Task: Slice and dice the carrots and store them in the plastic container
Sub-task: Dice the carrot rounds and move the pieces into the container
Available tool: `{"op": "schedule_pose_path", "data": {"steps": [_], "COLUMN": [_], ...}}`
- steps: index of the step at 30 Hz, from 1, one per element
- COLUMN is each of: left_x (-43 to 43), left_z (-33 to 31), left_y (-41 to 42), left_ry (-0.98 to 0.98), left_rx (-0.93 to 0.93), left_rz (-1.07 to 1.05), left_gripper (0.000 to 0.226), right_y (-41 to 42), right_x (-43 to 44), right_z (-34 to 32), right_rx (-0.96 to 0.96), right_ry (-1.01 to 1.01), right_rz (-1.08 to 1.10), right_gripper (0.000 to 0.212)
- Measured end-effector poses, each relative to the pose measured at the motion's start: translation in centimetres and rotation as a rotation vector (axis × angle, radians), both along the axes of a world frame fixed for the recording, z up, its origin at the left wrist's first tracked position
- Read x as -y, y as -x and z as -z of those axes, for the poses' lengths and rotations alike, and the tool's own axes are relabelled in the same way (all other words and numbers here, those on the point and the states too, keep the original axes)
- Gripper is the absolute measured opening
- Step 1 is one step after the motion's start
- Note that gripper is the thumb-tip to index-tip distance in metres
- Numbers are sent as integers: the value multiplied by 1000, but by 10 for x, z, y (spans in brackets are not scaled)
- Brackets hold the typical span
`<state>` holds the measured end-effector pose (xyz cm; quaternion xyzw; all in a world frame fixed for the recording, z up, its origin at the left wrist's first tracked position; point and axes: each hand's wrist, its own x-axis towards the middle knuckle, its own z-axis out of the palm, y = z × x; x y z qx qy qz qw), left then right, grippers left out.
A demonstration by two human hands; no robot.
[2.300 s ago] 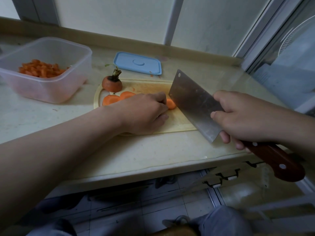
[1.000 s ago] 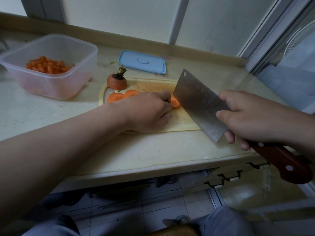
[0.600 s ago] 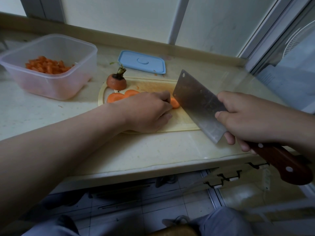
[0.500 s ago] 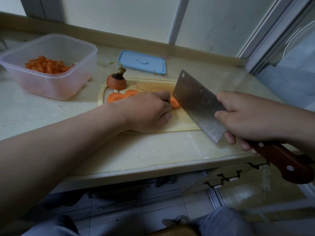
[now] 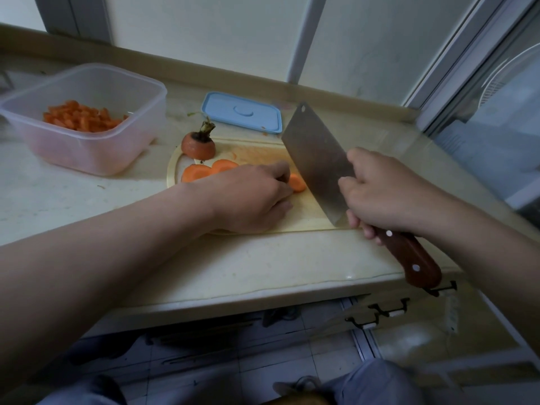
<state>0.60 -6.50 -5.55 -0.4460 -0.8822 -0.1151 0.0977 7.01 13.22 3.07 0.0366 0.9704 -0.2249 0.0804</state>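
On one cutting board (image 5: 304, 213), the left hand (image 5: 248, 197) holds one carrot piece (image 5: 298, 182) under curled fingers; the right hand (image 5: 380, 194) grips one cleaver (image 5: 315, 159). Two slices (image 5: 197, 171) and one carrot top (image 5: 198, 144) lie at its far-left corner.

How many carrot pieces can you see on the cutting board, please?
4: the stem end at the cutting board's far left corner, two slices just nearer, and one piece held at the left hand's fingertips beside the cleaver. More may hide under that hand.

The container (image 5: 87, 154) stood left of the cutting board (image 5: 304, 213); the lid (image 5: 242, 115) lay behind the board, the carrot top (image 5: 198, 146) on its far left corner.
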Motion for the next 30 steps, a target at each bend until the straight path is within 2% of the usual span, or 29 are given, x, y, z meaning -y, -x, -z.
{"op": "schedule_pose_path", "data": {"steps": [2, 7, 25, 30], "left_x": [0, -2, -3, -2], "left_z": [-1, -1, -3, -4], "left_y": [0, 0, -2, -3], "left_ry": [-7, 0, 10, 10], "left_rx": [5, -1, -1, 10], "left_rz": [6, 2, -12, -11], "left_gripper": [43, 43, 38, 39], "right_y": [-6, -13, -24, -25], "right_x": [-1, -4, -8, -7], "right_z": [-2, -3, -14, -14], "right_rx": [18, 69, 121, 122], "right_ry": [8, 20, 32, 38], "right_rz": [7, 44, 32, 39], "right_gripper": [24, 16, 22, 17]}}
